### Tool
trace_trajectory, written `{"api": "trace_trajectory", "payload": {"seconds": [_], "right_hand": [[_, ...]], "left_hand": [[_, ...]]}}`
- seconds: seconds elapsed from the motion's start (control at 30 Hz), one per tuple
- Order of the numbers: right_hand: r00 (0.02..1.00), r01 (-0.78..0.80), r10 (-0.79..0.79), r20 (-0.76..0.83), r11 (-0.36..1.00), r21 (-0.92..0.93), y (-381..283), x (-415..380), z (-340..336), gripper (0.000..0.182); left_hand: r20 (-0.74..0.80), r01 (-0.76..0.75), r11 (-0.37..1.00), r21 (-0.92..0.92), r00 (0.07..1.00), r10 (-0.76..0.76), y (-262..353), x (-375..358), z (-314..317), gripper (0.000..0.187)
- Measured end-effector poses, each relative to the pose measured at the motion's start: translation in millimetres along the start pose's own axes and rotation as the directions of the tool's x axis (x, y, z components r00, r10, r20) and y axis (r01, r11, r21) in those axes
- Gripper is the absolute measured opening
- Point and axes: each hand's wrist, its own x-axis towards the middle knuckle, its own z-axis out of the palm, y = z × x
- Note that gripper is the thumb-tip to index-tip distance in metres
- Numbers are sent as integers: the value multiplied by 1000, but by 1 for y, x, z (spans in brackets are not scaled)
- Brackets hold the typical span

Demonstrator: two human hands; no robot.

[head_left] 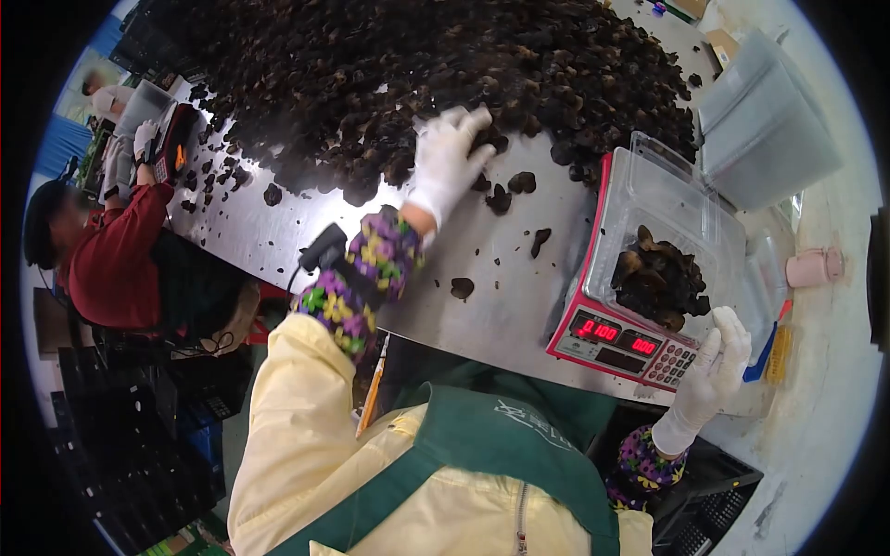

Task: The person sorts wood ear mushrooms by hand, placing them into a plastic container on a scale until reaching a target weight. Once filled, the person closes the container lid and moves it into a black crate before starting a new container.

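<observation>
A big heap of dark, curled pieces like dried fungus (306,83) covers the far part of the metal table (408,278). My left hand (447,159), in a white glove, lies at the near edge of this heap with its fingers spread. On the right, a red scale (607,347) shows 0.100 and 0.00 and carries a clear plastic tub (681,185). Some dark pieces (660,278) lie in the tub's near part. My right hand (709,375), gloved too, is beside the scale's keypad at the tub's near right corner, fingers raised; whether it touches the tub is unclear.
Stacked clear tubs (769,120) stand behind the scale, with a pink cup (814,267) at the right. A co-worker in a red top (120,255) sits at the left by another scale (174,139). Black crates (714,491) are below the table.
</observation>
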Motion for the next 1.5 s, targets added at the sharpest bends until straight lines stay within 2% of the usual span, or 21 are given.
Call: {"api": "trace_trajectory", "payload": {"seconds": [0.07,0.13,0.17,0.27,0.33,0.4,0.47,0.6,0.67,0.7,0.73,0.8,0.83,0.87,1.0,1.1,1.17,1.2,1.3,1.37,1.5], "right_hand": [[1000,-13,13,-7,1000,27,-7,3,1,21],[998,61,-60,13,995,-73,-14,5,2,21],[998,62,-61,8,995,-76,-15,5,2,21],[998,55,-52,32,994,-91,-16,2,2,20],[997,65,-62,51,995,-70,-17,-1,2,21],[996,62,-60,69,998,-25,-28,-2,4,21],[994,60,-62,88,998,23,-39,-3,9,20],[984,120,-134,117,985,122,-55,-3,19,19],[975,135,-161,150,976,171,-63,-4,22,20],[970,164,-194,149,967,195,-67,-5,25,20],[968,164,-196,154,966,200,-72,-7,26,20],[955,126,-203,217,939,321,-84,-14,31,22],[943,150,-240,229,924,351,-88,-16,35,23],[935,150,-250,252,922,357,-91,-21,39,25],[894,21,-230,384,879,477,-102,-42,67,28],[875,-25,-226,427,862,507,-112,-53,91,27],[869,-27,-226,441,867,497,-117,-55,105,24],[866,-24,-232,442,865,500,-119,-53,112,24],[868,37,-228,441,916,400,-126,-47,134,18],[874,104,-254,414,931,351,-135,-39,152,18],[879,223,-283,384,955,193,-153,-30,189,18]], "left_hand": [[21,182,976,117,982,-185,-26,26,19,58],[206,162,987,1,966,-159,-34,36,26,56],[305,146,989,14,941,-143,-32,34,34,47],[369,-50,999,-10,928,50,15,-3,21,37],[285,-157,985,73,950,130,38,-36,5,36],[157,-231,972,32,962,224,50,-63,-22,34],[110,-187,982,-25,976,189,47,-90,-33,34],[38,62,998,18,997,-62,18,-135,-50,40],[-22,104,980,-170,994,-109,3,-146,-54,43],[183,377,891,-251,923,-339,6,-150,-65,42],[184,383,890,-247,920,-345,3,-154,-66,42],[300,582,595,-554,806,-510,-6,-162,-64,43],[248,540,688,-485,839,-484,-10,-166,-66,42],[248,544,687,-482,836,-489,-15,-169,-70,42],[306,617,559,-555,776,-552,-23,-175,-79,36],[265,618,558,-554,767,-585,-27,-183,-82,35],[202,587,704,-401,806,-557,-30,-186,-83,32],[198,589,702,-401,804,-561,-30,-186,-85,32],[124,539,781,-315,840,-529,-29,-183,-88,29],[-38,427,852,-303,888,-459,-32,-184,-86,28],[-30,465,851,-243,874,-486,-31,-183,-89,33]]}}
